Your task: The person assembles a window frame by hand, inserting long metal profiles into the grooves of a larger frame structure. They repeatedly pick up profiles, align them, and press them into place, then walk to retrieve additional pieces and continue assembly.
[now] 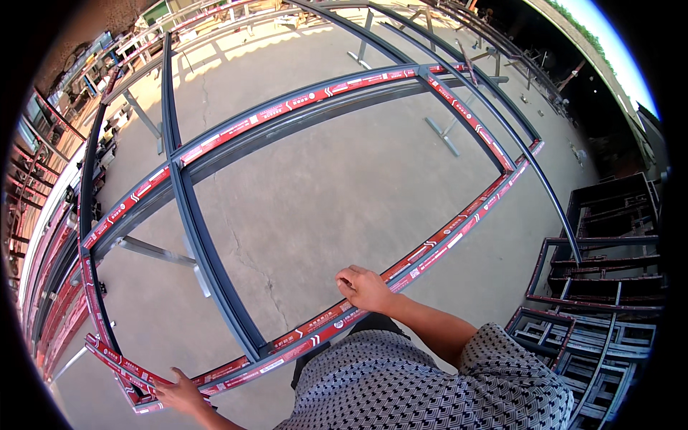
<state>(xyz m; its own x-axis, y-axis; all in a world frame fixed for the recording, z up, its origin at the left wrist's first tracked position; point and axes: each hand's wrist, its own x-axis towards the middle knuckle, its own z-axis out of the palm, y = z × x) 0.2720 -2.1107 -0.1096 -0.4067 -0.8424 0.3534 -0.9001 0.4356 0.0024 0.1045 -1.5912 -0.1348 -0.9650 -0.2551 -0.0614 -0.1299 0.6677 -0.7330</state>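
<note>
A large dark grey metal window frame (215, 261) with crossbars lies raised in front of me, its edges covered in red printed film. At the lower left my left hand (180, 393) is closed on a short loose bar (122, 364) faced with the same red film. That bar lies at a slant across the frame's near left corner. My right hand (364, 288) is above the frame's near rail (430, 251), fingers curled in. What it holds, if anything, is hidden.
Metal stands (154, 251) support the frame above a cracked concrete floor (322, 179). Several stacked frames (588, 322) stand at the right. A long thin dark bar (530, 165) reaches over the frame's right side. Red-wrapped profiles (54, 287) are piled at the left.
</note>
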